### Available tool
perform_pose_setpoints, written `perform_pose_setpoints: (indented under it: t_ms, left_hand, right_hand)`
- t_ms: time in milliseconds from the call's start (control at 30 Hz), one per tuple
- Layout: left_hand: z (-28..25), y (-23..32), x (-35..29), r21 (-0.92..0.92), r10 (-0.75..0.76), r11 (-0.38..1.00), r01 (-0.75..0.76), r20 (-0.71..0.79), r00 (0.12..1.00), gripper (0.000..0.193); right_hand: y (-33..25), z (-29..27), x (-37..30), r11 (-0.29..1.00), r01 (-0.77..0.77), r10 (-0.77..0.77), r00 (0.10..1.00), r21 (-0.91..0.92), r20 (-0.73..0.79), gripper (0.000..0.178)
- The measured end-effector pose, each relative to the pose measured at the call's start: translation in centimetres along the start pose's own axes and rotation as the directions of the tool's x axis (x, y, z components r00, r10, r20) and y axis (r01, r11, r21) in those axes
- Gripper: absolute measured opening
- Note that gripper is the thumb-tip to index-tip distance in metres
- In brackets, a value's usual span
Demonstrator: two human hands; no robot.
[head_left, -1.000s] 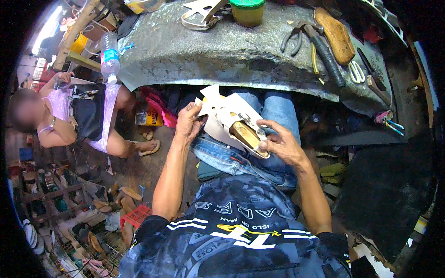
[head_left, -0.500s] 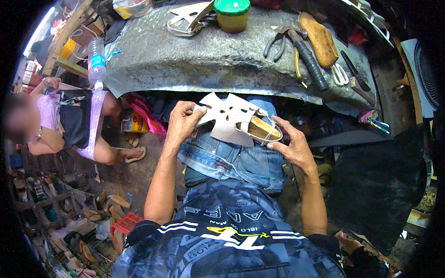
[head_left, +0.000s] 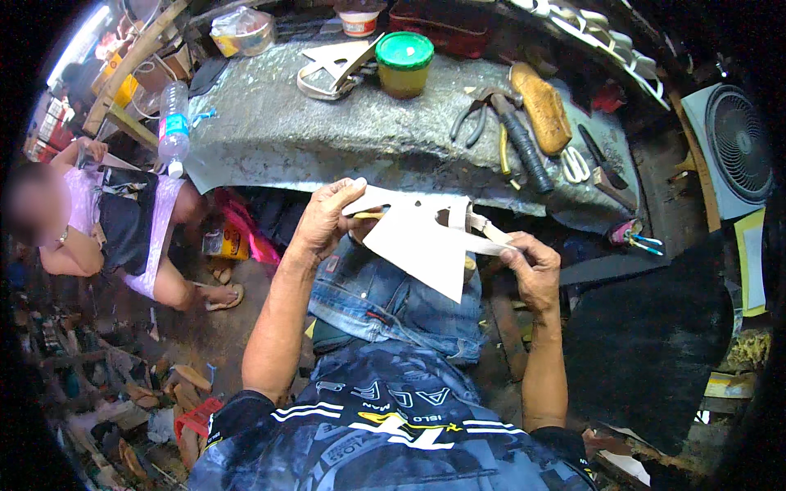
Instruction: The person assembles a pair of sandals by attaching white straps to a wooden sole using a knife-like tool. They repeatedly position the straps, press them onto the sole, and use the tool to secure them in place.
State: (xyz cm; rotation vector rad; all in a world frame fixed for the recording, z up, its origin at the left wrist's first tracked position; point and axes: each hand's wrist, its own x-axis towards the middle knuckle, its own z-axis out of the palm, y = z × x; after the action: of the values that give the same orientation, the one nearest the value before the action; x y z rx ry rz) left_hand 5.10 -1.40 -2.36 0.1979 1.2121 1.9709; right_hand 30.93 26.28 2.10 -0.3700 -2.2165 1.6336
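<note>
A pale cut-out sandal upper (head_left: 417,250) is stretched between my hands above my lap. My left hand (head_left: 327,217) pinches its left end between thumb and fingers. At the other end, the fingers of my right hand (head_left: 536,266) are closed on the strap part, near a small buckle-like piece. The upper's broad flap hangs toward me. Small bits of yellowish material show behind it; most of what lies there is hidden. My jeans (head_left: 368,303) are underneath.
Across the worn bench (head_left: 327,135) lie pliers (head_left: 471,123), a hammer (head_left: 524,147), a wooden shoe last (head_left: 540,106), a green-lidded tub (head_left: 404,65) and another pale upper (head_left: 336,65). A plastic bottle (head_left: 173,131) stands at its left. Another person (head_left: 123,213) sits at left; a fan (head_left: 737,139) stands right.
The upper has come up off the wooden last it lay over and is tilted, its flap hanging down. My right hand has shifted right and lower, now pinching the strap.
</note>
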Motion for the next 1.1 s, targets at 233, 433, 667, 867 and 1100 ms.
perform_pose_setpoints:
  t_ms: [233, 433, 667, 867, 1100]
  left_hand:
    - [2.4, 3.6, 3.7, 0.054, 0.158, 0.985, -0.161, 0.055, 0.986, 0.053]
    - [2.8, 5.3, 3.9, -0.107, 0.101, 0.991, -0.085, 0.154, 0.983, 0.077]
    - [2.1, 5.6, 3.2, -0.186, 0.11, 0.98, -0.075, 0.185, 0.976, 0.075]
    - [1.7, 5.7, 3.1, -0.206, 0.112, 0.976, -0.071, 0.194, 0.974, 0.075]
    - [1.3, 5.8, 3.0, -0.199, 0.109, 0.978, -0.066, 0.213, 0.971, 0.073]
  right_hand:
    - [-4.2, -2.7, 6.8, 0.909, -0.03, 0.047, 0.998, 0.416, -0.031, 0.03]
    - [-3.4, -3.3, 11.0, 0.802, -0.126, 0.186, 0.982, 0.583, -0.044, 0.038]
    - [-2.6, -3.0, 10.8, 0.79, -0.18, 0.212, 0.977, 0.587, 0.014, 0.04]
    - [-2.8, -2.5, 10.8, 0.773, -0.222, 0.262, 0.965, 0.594, 0.02, 0.043]
    - [-2.3, -2.1, 10.4, 0.763, -0.271, 0.299, 0.953, 0.587, 0.051, 0.045]
